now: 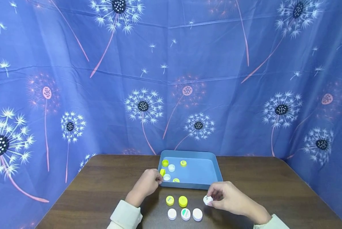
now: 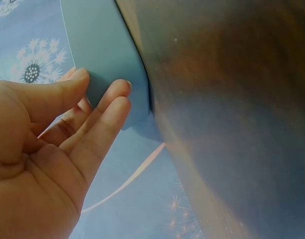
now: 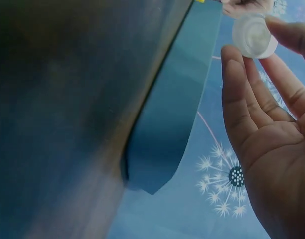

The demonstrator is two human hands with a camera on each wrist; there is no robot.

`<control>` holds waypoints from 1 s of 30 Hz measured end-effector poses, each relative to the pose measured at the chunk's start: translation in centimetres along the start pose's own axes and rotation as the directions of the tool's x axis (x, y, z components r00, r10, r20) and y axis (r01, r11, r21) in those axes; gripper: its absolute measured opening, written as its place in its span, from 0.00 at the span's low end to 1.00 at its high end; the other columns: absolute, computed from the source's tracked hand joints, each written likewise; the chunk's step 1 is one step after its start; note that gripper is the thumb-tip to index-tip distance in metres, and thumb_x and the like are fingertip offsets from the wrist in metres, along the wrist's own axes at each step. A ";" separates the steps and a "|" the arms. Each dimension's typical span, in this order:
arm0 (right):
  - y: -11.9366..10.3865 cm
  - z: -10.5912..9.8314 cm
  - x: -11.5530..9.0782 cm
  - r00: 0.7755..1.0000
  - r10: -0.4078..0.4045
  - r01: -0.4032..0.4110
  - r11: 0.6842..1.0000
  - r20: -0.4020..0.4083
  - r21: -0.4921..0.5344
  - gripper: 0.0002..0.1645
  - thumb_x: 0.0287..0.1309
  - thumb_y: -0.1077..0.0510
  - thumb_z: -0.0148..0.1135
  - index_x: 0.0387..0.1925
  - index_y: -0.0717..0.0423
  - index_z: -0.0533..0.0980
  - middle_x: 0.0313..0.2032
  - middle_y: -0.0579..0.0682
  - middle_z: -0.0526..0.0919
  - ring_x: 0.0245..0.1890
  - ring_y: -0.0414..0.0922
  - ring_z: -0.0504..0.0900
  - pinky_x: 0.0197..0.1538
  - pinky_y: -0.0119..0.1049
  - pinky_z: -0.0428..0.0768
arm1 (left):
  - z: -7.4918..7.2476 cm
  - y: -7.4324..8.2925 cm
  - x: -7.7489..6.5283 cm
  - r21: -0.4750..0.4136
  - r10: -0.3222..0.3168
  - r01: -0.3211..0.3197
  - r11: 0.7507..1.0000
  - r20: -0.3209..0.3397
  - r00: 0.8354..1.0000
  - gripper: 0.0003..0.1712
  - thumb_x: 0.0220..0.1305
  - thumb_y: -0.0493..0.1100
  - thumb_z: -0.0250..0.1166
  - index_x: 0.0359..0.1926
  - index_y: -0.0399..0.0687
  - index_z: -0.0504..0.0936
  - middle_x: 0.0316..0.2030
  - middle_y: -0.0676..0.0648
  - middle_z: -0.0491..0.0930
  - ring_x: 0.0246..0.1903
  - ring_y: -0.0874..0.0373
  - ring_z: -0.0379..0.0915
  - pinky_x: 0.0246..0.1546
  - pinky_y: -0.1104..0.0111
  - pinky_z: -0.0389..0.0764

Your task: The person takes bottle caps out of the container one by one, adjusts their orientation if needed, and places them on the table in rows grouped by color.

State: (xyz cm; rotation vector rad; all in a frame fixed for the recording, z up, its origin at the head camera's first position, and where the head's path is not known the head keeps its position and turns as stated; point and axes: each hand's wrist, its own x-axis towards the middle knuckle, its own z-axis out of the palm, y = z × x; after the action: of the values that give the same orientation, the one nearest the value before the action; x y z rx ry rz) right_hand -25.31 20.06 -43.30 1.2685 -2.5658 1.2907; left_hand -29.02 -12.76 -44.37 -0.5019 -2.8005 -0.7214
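Observation:
My right hand (image 1: 229, 198) pinches a white bottle cap (image 1: 207, 200) between thumb and fingers, above the table just in front of the tray's right part. In the right wrist view the hollow underside of that bottle cap (image 3: 253, 36) shows. At its near left corner, the blue tray (image 1: 194, 185) is gripped at the rim by my left hand (image 1: 148, 181), the thumb (image 2: 75, 82) lying against the wall. Inside the tray lie several yellow caps (image 1: 183, 163) and two white caps (image 1: 171, 168), mostly toward the left; one yellow cap (image 1: 162, 172) leans on the left wall.
Between the hands, in front of the tray, two yellow caps (image 1: 183, 201) form a row. Nearer to me sit three white caps (image 1: 172, 214), the middle one with a green print. The brown wooden table (image 1: 262, 178) backs onto a blue dandelion-print cloth (image 1: 231, 95).

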 end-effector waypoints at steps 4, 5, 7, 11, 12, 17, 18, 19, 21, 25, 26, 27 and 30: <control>0.0 0.4 -0.5 0.999 -0.016 0.017 0.999 0.048 -0.030 0.10 0.47 0.60 0.69 0.30 0.46 0.76 0.26 0.40 0.80 0.26 0.34 0.78 0.27 0.31 0.78 | -0.2 0.0 0.1 0.002 -0.002 0.002 1.000 -0.002 1.000 0.07 0.51 0.31 0.66 0.27 0.48 0.86 0.25 0.58 0.75 0.28 0.65 0.70 0.33 0.70 0.77; 0.0 0.5 -0.6 0.998 -0.014 0.016 0.999 0.064 -0.033 0.10 0.47 0.60 0.68 0.30 0.46 0.76 0.26 0.39 0.79 0.26 0.34 0.78 0.27 0.30 0.78 | -0.2 0.1 0.2 0.000 -0.008 0.008 1.000 0.000 1.000 0.07 0.51 0.31 0.66 0.27 0.48 0.86 0.25 0.58 0.75 0.28 0.65 0.70 0.33 0.70 0.77; -0.1 0.7 -0.7 0.996 -0.020 0.025 0.998 0.092 -0.050 0.10 0.47 0.61 0.68 0.29 0.45 0.75 0.26 0.38 0.79 0.25 0.32 0.77 0.26 0.29 0.77 | -0.3 0.1 0.2 -0.006 -0.014 0.014 1.000 0.005 1.000 0.08 0.51 0.30 0.65 0.27 0.48 0.86 0.25 0.58 0.75 0.28 0.65 0.69 0.33 0.70 0.77; -0.4 0.9 -0.9 0.989 -0.035 0.047 0.996 0.141 -0.079 0.11 0.45 0.63 0.67 0.28 0.45 0.75 0.24 0.36 0.77 0.24 0.30 0.75 0.25 0.27 0.76 | -0.4 0.2 0.3 -0.016 -0.009 0.009 1.000 0.002 1.000 0.08 0.51 0.30 0.65 0.27 0.47 0.86 0.26 0.57 0.76 0.27 0.64 0.69 0.32 0.70 0.77; -0.5 1.0 -0.9 0.988 -0.041 0.055 0.995 0.148 -0.089 0.12 0.44 0.64 0.67 0.27 0.45 0.75 0.24 0.36 0.76 0.24 0.30 0.75 0.24 0.26 0.75 | -0.4 0.3 0.3 -0.017 -0.007 0.007 1.000 0.001 1.000 0.08 0.51 0.30 0.65 0.27 0.46 0.86 0.25 0.57 0.76 0.27 0.64 0.70 0.32 0.70 0.77; -0.4 1.2 -1.2 0.981 -0.068 0.090 0.989 0.180 -0.121 0.15 0.40 0.66 0.67 0.26 0.45 0.74 0.25 0.37 0.75 0.25 0.32 0.74 0.25 0.25 0.74 | -0.3 0.3 0.3 -0.017 -0.020 0.020 1.000 0.016 1.000 0.07 0.51 0.31 0.66 0.28 0.46 0.86 0.26 0.57 0.75 0.28 0.64 0.70 0.32 0.70 0.77; -0.4 1.2 -1.2 0.980 -0.075 0.101 0.985 0.183 -0.137 0.15 0.40 0.66 0.68 0.26 0.45 0.73 0.25 0.37 0.74 0.26 0.32 0.73 0.26 0.24 0.73 | -0.3 0.3 0.2 -0.018 -0.021 0.021 1.000 0.019 1.000 0.07 0.51 0.31 0.66 0.28 0.47 0.86 0.26 0.57 0.75 0.28 0.64 0.70 0.32 0.70 0.77; -0.3 1.3 -1.2 0.979 -0.083 0.113 0.982 0.186 -0.154 0.16 0.39 0.66 0.68 0.26 0.44 0.73 0.26 0.37 0.73 0.26 0.31 0.73 0.26 0.24 0.73 | -0.3 0.3 0.2 -0.018 -0.022 0.022 1.000 0.022 1.000 0.07 0.51 0.31 0.66 0.28 0.47 0.86 0.26 0.57 0.75 0.28 0.64 0.70 0.32 0.70 0.77; -0.2 1.4 -1.3 0.977 -0.099 0.137 0.971 0.189 -0.196 0.17 0.37 0.66 0.69 0.26 0.44 0.73 0.26 0.37 0.72 0.26 0.30 0.71 0.26 0.22 0.72 | -0.2 0.3 0.1 -0.019 -0.019 0.020 1.000 0.025 1.000 0.07 0.51 0.31 0.66 0.28 0.47 0.86 0.26 0.57 0.75 0.28 0.64 0.70 0.32 0.70 0.77; -0.1 1.5 -1.4 0.977 -0.101 0.146 0.958 0.189 -0.245 0.17 0.35 0.65 0.70 0.26 0.43 0.73 0.25 0.37 0.71 0.25 0.29 0.70 0.26 0.20 0.69 | -0.2 0.2 0.0 -0.018 0.001 0.000 1.000 0.016 1.000 0.07 0.51 0.31 0.66 0.26 0.47 0.85 0.25 0.57 0.75 0.27 0.65 0.70 0.31 0.70 0.77; -0.1 1.5 -1.4 0.977 -0.098 0.144 0.957 0.189 -0.250 0.18 0.35 0.65 0.70 0.26 0.43 0.73 0.25 0.36 0.70 0.25 0.29 0.70 0.26 0.20 0.69 | -0.1 0.2 0.0 -0.020 -0.001 0.001 1.000 0.017 1.000 0.07 0.51 0.31 0.66 0.26 0.47 0.85 0.25 0.58 0.75 0.27 0.65 0.70 0.31 0.70 0.77; 0.0 1.5 -1.4 0.977 -0.093 0.140 0.958 0.190 -0.251 0.18 0.35 0.65 0.70 0.26 0.43 0.73 0.25 0.36 0.70 0.25 0.29 0.70 0.26 0.20 0.69 | -0.1 0.2 0.0 -0.021 -0.002 0.002 1.000 0.016 1.000 0.07 0.51 0.31 0.66 0.26 0.47 0.85 0.25 0.58 0.75 0.27 0.65 0.70 0.32 0.69 0.77; 0.0 1.5 -1.4 0.977 -0.083 0.132 0.959 0.196 -0.251 0.18 0.35 0.64 0.70 0.26 0.43 0.73 0.25 0.36 0.70 0.26 0.29 0.70 0.26 0.21 0.69 | -0.1 0.1 0.0 -0.027 -0.016 0.017 0.999 0.025 1.000 0.08 0.52 0.31 0.65 0.27 0.47 0.85 0.25 0.58 0.75 0.27 0.65 0.70 0.32 0.69 0.77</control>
State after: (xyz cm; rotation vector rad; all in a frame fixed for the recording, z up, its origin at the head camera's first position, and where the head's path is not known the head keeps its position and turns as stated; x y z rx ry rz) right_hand -23.85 19.96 -44.76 1.5082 -2.6292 0.8140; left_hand -28.94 -12.73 -44.27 -0.4964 -2.8251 -0.7624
